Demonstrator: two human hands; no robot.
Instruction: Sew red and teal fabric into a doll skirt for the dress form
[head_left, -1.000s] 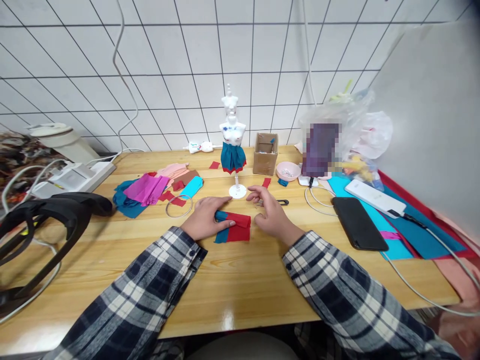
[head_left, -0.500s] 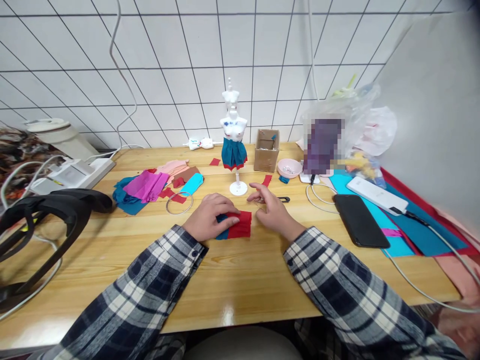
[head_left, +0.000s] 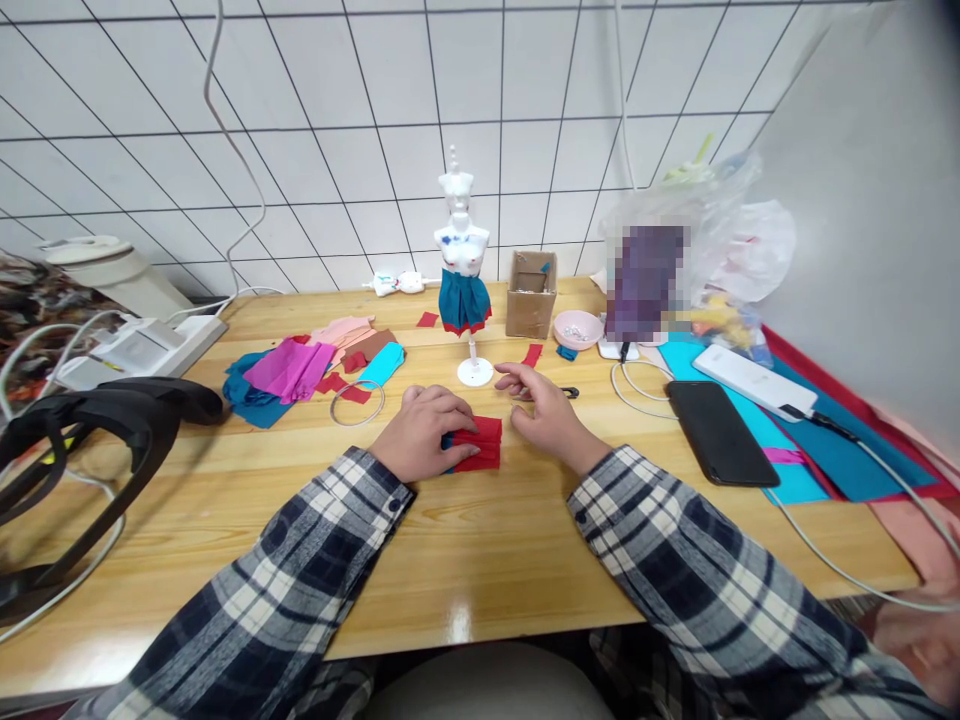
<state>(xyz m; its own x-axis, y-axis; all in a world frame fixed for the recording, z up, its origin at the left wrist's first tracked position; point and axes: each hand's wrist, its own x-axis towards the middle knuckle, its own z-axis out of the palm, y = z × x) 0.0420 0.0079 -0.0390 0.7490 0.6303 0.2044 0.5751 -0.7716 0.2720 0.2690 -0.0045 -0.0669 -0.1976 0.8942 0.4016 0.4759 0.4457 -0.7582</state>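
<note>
My left hand (head_left: 424, 435) lies over a small pleated red and teal cloth piece (head_left: 484, 443) on the table. Its thumb and fingers are spread on the cloth, hiding most of the teal part. To the right, apart from the cloth, my right hand (head_left: 551, 420) has its forefinger stretched out and thumb apart; I see nothing held in it. A dark-handled small tool (head_left: 571, 393) shows partly behind the right hand, its kind unclear. Beyond both hands stands a white miniature dress form (head_left: 461, 250) wearing a teal skirt (head_left: 465, 300) with a red hem.
Left of my hands lie a thin hoop (head_left: 357, 424) and coloured cloth scraps (head_left: 289, 372). Behind are a cardboard box (head_left: 531, 295) and a pink bowl (head_left: 577, 331). A black phone (head_left: 720, 432), power bank (head_left: 754, 381) and cables lie right; a black headset (head_left: 112, 430) sits left.
My left thumb and forefinger have moved apart on the cloth, and the hand covers more of the teal part. The right hand has barely moved. The view has shifted slightly.
</note>
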